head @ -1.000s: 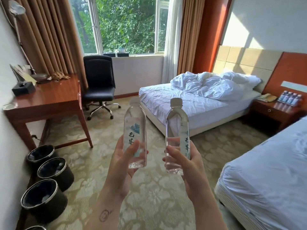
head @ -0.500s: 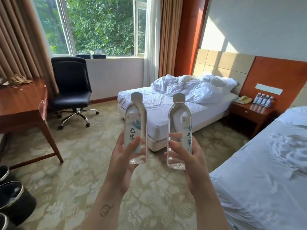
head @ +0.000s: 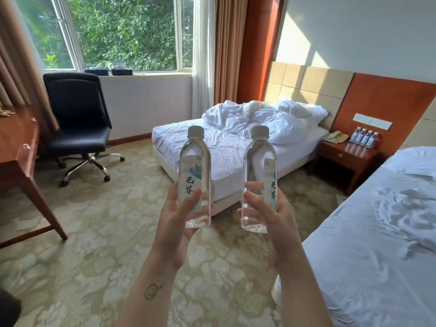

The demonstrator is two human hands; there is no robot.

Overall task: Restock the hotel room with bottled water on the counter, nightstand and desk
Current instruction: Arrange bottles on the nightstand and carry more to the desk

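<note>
I hold two clear water bottles upright in front of me. My left hand [head: 175,223] is shut on the left water bottle [head: 195,166], which has a grey cap and a pale label. My right hand [head: 274,223] grips the right water bottle [head: 259,171] near its base. The wooden nightstand [head: 342,159] stands between the two beds at the right. Several small bottles [head: 364,137] and a telephone [head: 336,137] rest on top of it. The wooden desk [head: 16,147] shows at the left edge.
A black office chair [head: 77,128] stands by the desk under the window. An unmade bed [head: 236,142] lies ahead, and a second bed [head: 377,244] fills the right foreground. Patterned carpet [head: 99,232] covers the floor between them.
The view has swung to the right and moved forward: the desk slid toward the left edge, the black bins left the frame, and the nightstand came nearer. Both bottles stay held upright.
</note>
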